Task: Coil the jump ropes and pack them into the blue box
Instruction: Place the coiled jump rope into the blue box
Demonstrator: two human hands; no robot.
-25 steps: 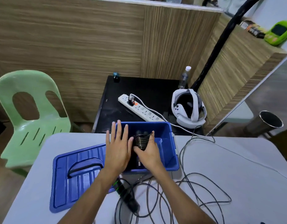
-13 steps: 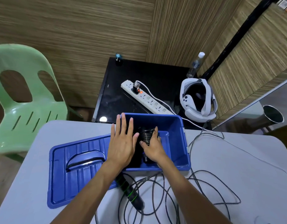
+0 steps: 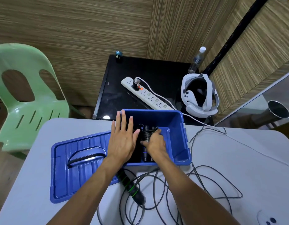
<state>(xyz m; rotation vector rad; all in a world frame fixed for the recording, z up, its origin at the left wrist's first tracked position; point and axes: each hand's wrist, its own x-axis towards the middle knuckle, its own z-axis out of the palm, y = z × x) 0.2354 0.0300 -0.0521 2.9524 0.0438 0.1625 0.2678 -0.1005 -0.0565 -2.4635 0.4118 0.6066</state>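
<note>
I see the lid (image 3: pixel 78 161) lying flat on the table (image 3: pixel 238 159). My left hand (image 3: pixel 122 140) is spread flat over the box (image 3: pixel 177 135) edge. My right hand (image 3: pixel 155 142) grips the coiled rope (image 3: pixel 146 134) inside the box — another rope (image 3: pixel 156 189) lies loose in front.

Striped wood-grain panel walls (image 3: pixel 75 26), pale green plastic chair (image 3: pixel 25 95) at left, low black side table (image 3: pixel 148 78) beyond grey table (image 3: pixel 238 159), steel bin (image 3: pixel 277 111) at right.

Grey table (image 3: pixel 238 159) carries blue box (image 3: pixel 177 127), lid (image 3: pixel 78 168), loose rope (image 3: pixel 197 184).
</note>
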